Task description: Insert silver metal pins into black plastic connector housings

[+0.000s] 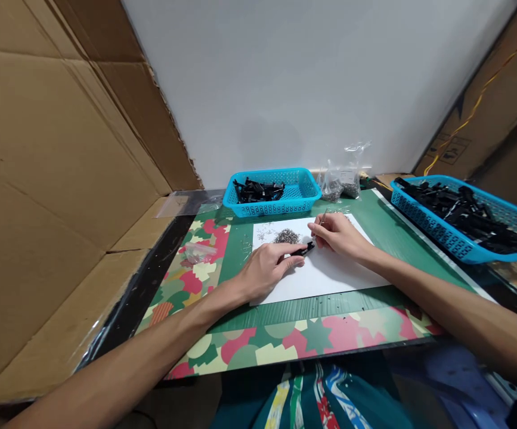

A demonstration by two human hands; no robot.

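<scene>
Over a white sheet (280, 290), my left hand (267, 266) is closed, pinching a small black plastic part (303, 249) between thumb and fingers. My right hand (339, 234) is closed around what look like slim metal tweezers (323, 217), whose upper end sticks out above the fingers. Its fingertips are close to the far end of the black part; whether they touch it I cannot tell. A heap of tiny metal pieces (287, 236) lies on the sheet just beyond my left hand, with more scattered to its left.
A blue basket (276, 208) with black parts stands behind the sheet; a fuller blue basket (459, 244) is at the right. Clear bags (350, 186) of small metal pieces lean by the wall. A plastic bag (200, 252) lies left on the patterned board (285, 344). Cardboard (61, 179) walls the left.
</scene>
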